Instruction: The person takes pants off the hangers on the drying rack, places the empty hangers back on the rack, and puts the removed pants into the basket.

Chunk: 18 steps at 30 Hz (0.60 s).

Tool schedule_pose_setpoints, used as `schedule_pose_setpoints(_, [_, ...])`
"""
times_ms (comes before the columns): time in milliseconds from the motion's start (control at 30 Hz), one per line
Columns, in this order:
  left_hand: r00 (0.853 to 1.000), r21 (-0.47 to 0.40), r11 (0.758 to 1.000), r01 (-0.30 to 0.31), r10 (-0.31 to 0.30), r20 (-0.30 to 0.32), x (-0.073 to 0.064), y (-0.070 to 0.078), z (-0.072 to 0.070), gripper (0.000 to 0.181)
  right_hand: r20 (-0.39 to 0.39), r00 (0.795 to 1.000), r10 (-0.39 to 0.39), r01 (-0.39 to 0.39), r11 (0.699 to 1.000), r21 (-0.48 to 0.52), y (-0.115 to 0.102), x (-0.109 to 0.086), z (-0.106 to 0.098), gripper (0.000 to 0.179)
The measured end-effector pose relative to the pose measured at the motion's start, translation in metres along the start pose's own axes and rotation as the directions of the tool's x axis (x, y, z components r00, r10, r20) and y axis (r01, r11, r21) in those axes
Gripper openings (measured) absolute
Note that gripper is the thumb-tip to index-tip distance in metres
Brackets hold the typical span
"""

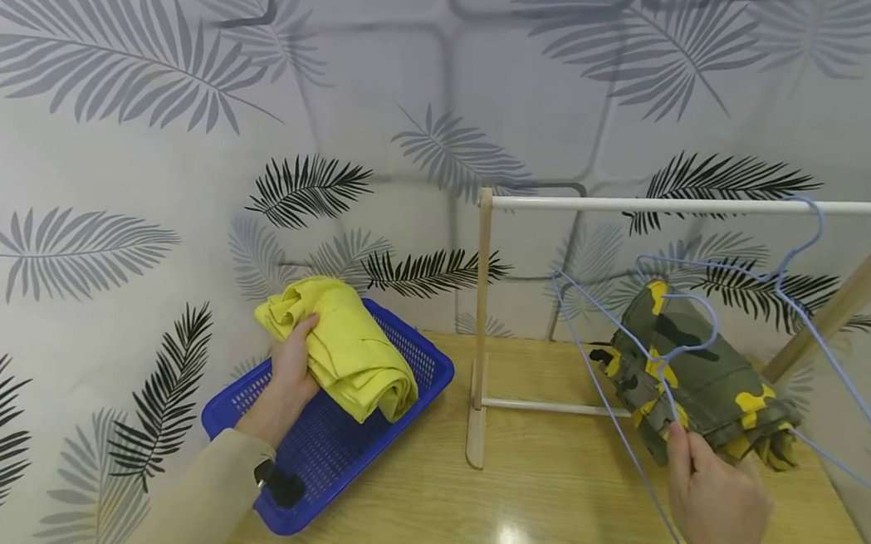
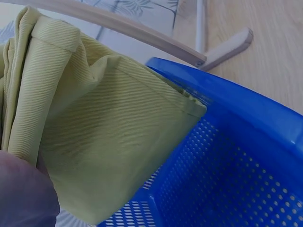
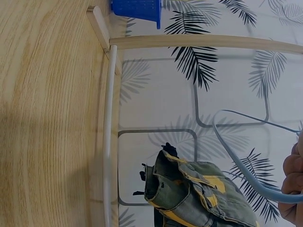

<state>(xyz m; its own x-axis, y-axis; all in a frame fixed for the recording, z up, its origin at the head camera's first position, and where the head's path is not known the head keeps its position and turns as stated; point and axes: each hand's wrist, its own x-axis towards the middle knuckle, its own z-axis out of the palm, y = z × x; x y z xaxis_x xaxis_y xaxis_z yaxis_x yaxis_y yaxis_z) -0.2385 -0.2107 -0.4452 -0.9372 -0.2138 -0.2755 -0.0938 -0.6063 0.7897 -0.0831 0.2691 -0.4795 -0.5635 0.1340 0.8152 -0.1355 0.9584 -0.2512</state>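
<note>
A folded yellow garment [image 1: 352, 346], perhaps trousers, is held in my left hand [image 1: 293, 371] above a blue perforated basket [image 1: 327, 457]. Ribbed fabric and a hem of the yellow garment [image 2: 113, 127] fill much of the left wrist view, beside the thumb. At the right, my right hand [image 1: 717, 497] pinches a light blue hanger [image 1: 714, 322], whose hook points up. Behind that hanger, a green, black and yellow camouflage garment [image 1: 707, 355] hangs folded over a second blue hanger [image 1: 824, 333] on the rack's rail. In the right wrist view, the fingers grip the hanger [image 3: 251, 179].
A small clothes rack with a white rail [image 1: 597, 204], wooden posts [image 1: 482, 300] and a lower white bar [image 1: 547, 406] stands on a wood-grain table [image 1: 542, 495]. Leaf-patterned wall covering [image 1: 388, 69] rises right behind the rack and basket.
</note>
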Motion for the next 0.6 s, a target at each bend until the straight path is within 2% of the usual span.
schedule_pose_setpoints(333, [0.999, 0.106, 0.993, 0.042, -0.041, -0.009, -0.004, -0.009, -0.011, 0.05, 0.019, 1.0, -0.01, 0.009, 1.0, 0.012, -0.001, 0.002, -0.003, 0.064])
schedule_pose_setpoints(600, [0.993, 0.188, 0.977, 0.104, -0.093, -0.069, -0.007, -0.013, -0.025, 0.042, 0.009, 1.0, 0.013, -0.013, 1.0, 0.001, -0.001, 0.0, -0.003, 0.063])
